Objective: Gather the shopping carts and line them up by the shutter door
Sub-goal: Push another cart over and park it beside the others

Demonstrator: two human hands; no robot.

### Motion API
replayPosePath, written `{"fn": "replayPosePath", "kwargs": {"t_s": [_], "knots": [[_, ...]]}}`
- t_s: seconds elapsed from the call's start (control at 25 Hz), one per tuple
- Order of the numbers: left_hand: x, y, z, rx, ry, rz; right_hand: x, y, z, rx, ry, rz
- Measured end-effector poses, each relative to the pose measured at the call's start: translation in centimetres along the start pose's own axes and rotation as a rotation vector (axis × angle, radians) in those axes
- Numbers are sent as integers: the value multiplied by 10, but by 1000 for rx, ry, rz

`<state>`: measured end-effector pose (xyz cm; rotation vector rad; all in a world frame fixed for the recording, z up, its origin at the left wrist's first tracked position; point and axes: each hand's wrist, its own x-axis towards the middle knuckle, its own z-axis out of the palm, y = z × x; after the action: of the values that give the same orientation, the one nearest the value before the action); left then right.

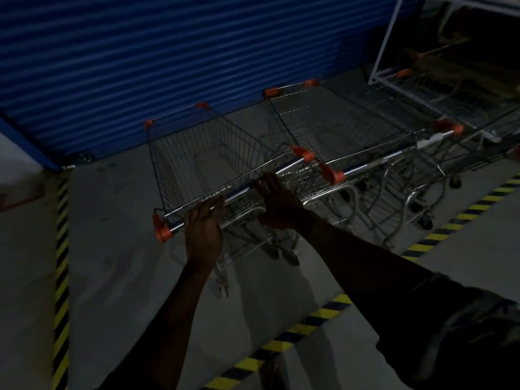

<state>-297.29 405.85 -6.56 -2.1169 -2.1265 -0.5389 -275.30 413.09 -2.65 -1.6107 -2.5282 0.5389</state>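
Note:
A wire shopping cart (205, 156) with orange corner caps stands in front of me, its nose pointing at the blue shutter door (168, 66). My left hand (204, 232) lies over the left part of its chrome handle bar, fingers curled on it. My right hand (277, 201) rests on the same bar further right, fingers stretched forward over it. A second cart (337, 128) stands beside it on the right, also facing the shutter. More carts (450, 108) are nested further right in the dark.
Yellow-and-black hazard tape (60, 263) runs along the floor at the left and diagonally across the floor (304, 325) behind the carts. A white metal frame (385, 46) stands at the upper right. A grey wall (19, 170) closes the left side.

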Motion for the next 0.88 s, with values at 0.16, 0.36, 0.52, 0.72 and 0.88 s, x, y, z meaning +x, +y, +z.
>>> {"fn": "replayPosePath", "kwargs": {"t_s": [0.16,0.36,0.52,0.72,0.88], "knots": [[-5,5,-1,46,-55,-18,-22,1,6,4,-24,8],[-31,29,-3,-213,72,21,-68,15,8,58,-12,150],[-63,54,-18,-310,25,-68,-105,28,8,70,-8,187],[-115,87,-64,-284,9,-105,-170,22,5,102,50,102],[-166,112,-89,-289,-9,-84,-238,10,1,123,136,54]]}}
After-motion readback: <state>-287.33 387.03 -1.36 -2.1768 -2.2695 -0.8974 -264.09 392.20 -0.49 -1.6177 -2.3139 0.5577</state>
